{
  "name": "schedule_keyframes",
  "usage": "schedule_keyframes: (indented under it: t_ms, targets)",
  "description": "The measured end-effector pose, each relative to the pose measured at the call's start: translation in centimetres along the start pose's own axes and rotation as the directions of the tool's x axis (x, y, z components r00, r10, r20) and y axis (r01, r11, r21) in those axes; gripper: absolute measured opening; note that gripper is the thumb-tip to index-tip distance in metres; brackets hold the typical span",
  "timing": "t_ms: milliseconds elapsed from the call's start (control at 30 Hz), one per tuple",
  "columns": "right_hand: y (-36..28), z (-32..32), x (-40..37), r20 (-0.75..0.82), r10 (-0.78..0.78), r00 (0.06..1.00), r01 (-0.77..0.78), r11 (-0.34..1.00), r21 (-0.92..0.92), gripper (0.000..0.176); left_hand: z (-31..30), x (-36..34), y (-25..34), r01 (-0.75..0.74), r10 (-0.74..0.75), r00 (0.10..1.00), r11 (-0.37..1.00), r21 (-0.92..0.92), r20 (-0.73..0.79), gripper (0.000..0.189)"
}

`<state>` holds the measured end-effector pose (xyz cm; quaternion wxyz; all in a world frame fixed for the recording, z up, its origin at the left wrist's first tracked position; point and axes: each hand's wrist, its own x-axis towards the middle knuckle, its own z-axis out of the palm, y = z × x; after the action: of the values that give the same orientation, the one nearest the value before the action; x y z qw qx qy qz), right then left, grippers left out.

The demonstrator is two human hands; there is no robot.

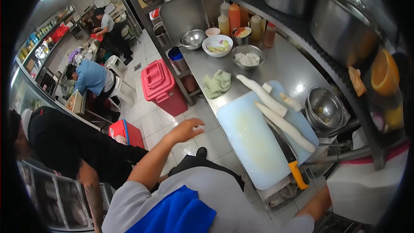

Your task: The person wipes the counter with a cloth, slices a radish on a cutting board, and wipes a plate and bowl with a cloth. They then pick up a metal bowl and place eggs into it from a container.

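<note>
My left hand (186, 130) is raised over the tiled floor beside the counter, fingers apart and holding nothing. My right forearm (317, 205) reaches to the lower right; a white, smooth-sided object (371, 185) hides the hand. On the light blue cutting board (248, 142) lie peeled white radishes, one farther back (263, 95) and one nearer (286, 128). Shorter white pieces (291, 102) are beside them. A knife with a yellow handle (297, 175) lies along the nearer radish, its handle past the board's edge. A pale green cloth (217, 83) is crumpled left of the board.
Behind the board stand a steel bowl of white pieces (247, 59), a white bowl (217, 46) and squeeze bottles (234, 16). A steel colander (324, 107) sits at right, under a shelf of pots (340, 26). A red bin (161, 87) and a person in black (73, 146) are left.
</note>
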<state>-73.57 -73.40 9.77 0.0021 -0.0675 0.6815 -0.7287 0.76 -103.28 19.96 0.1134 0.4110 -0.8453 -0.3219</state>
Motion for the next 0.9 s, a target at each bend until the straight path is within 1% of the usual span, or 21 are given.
schedule_keyframes:
  t_ms: [33, 67, 133, 167, 233, 267, 300, 367, 400, 433, 500, 533, 567, 633, 667, 700, 733, 767, 833, 867, 900]
  targets:
    - [0.0, -1.2, -0.9, -0.009, 0.010, 1.000, -0.010, 1.000, -0.016, 0.043, 0.4, 0.6, -0.4, -0.043, 0.043, 0.999, 0.999, -0.004, 0.033, 0.035]
    - [0.0, -2.6, -1.8, -0.023, 0.018, 1.000, -0.019, 0.999, -0.026, 0.043, 0.4, 1.5, -0.6, -0.060, 0.060, 0.998, 0.998, 0.002, 0.026, 0.035]
    - [-0.1, -5.6, -4.2, -0.057, 0.032, 0.998, -0.035, 0.998, -0.048, 0.044, 0.2, 3.5, -1.3, -0.109, 0.115, 0.989, 0.992, -0.064, 0.090, 0.036]
    - [-0.1, -7.2, -5.7, -0.081, 0.040, 0.996, -0.045, 0.997, -0.059, 0.044, -0.1, 4.5, -2.1, -0.135, 0.140, 0.986, 0.989, -0.057, 0.093, 0.036]
    - [-0.8, -10.4, -9.2, -0.126, 0.050, 0.991, -0.061, 0.995, -0.083, 0.044, -0.3, 6.5, -3.5, -0.136, 0.143, 0.983, 0.989, -0.065, 0.114, 0.037]
    - [-1.4, -11.9, -11.1, -0.148, 0.054, 0.987, -0.070, 0.992, -0.105, 0.044, -0.7, 7.5, -4.1, -0.070, 0.082, 0.981, 0.995, -0.077, 0.178, 0.038]
    - [-2.4, -13.0, -13.2, -0.172, 0.057, 0.984, -0.080, 0.989, -0.127, 0.044, -0.5, 8.2, -5.3, -0.081, 0.096, 0.977, 0.993, -0.085, 0.192, 0.038]
    - [-3.5, -14.8, -16.5, -0.220, 0.066, 0.973, -0.104, 0.981, -0.163, 0.044, 0.1, 10.3, -7.8, -0.245, 0.245, 0.969, 0.969, 0.003, -0.013, 0.041]
    - [-4.0, -16.2, -18.3, -0.241, 0.074, 0.968, -0.118, 0.978, -0.173, 0.045, 0.6, 11.6, -8.9, -0.238, 0.246, 0.963, 0.968, 0.079, -0.108, 0.043]
    - [-4.4, -16.9, -20.4, -0.256, 0.076, 0.964, -0.131, 0.970, -0.205, 0.045, 1.0, 13.1, -9.3, -0.204, 0.216, 0.958, 0.975, 0.084, -0.190, 0.045]
    - [-5.1, -17.6, -24.9, -0.274, 0.082, 0.958, -0.161, 0.947, -0.277, 0.045, 1.1, 16.4, -10.1, -0.199, 0.243, 0.927, 0.964, 0.175, -0.285, 0.049]
    - [-5.7, -16.8, -28.8, -0.273, 0.060, 0.960, -0.153, 0.931, -0.332, 0.044, 0.9, 17.9, -9.9, -0.278, 0.343, 0.874, 0.934, 0.226, -0.344, 0.050]
    - [-5.7, -15.2, -32.0, -0.273, 0.032, 0.962, -0.134, 0.923, -0.362, 0.044, 1.7, 18.7, -9.9, -0.282, 0.342, 0.878, 0.935, 0.216, -0.334, 0.050]
    - [-4.2, -14.3, -36.9, -0.322, 0.082, 0.943, -0.173, 0.949, -0.264, 0.042, 1.7, 21.4, -9.9, -0.305, 0.433, 0.879, 0.833, 0.462, -0.200, 0.045]
    - [-2.8, -14.3, -39.1, -0.330, 0.094, 0.939, -0.183, 0.950, -0.251, 0.042, 1.5, 22.5, -10.5, -0.317, 0.447, 0.870, 0.830, 0.459, -0.206, 0.045]
    - [-2.0, -13.7, -41.2, -0.341, 0.105, 0.934, -0.193, 0.952, -0.236, 0.042, 1.5, 23.6, -11.0, -0.337, 0.455, 0.873, 0.824, 0.456, -0.177, 0.043]
    - [-1.6, -13.0, -43.6, -0.363, 0.141, 0.921, -0.239, 0.941, -0.240, 0.039, 1.3, 24.6, -11.6, -0.355, 0.459, 0.877, 0.819, 0.450, -0.143, 0.041]
    - [-1.4, -12.4, -46.2, -0.389, 0.177, 0.904, -0.287, 0.926, -0.244, 0.036, 0.6, 25.7, -12.2, -0.370, 0.472, 0.871, 0.816, 0.445, -0.141, 0.041]
    - [-0.1, -11.8, -50.8, -0.351, 0.165, 0.922, -0.267, 0.927, -0.264, 0.032, -1.6, 26.9, -15.1, -0.243, 0.352, 0.930, 0.807, 0.537, -0.107, 0.040]
    - [-1.5, -10.2, -53.9, -0.366, 0.165, 0.916, -0.274, 0.924, -0.268, 0.032, -3.1, 27.7, -17.2, -0.210, 0.316, 0.941, 0.827, 0.522, -0.123, 0.043]
    - [-5.3, -5.1, -57.9, -0.450, 0.253, 0.856, -0.377, 0.902, -0.210, 0.026, -4.8, 28.9, -19.6, -0.179, 0.286, 0.948, 0.842, 0.508, -0.140, 0.045]
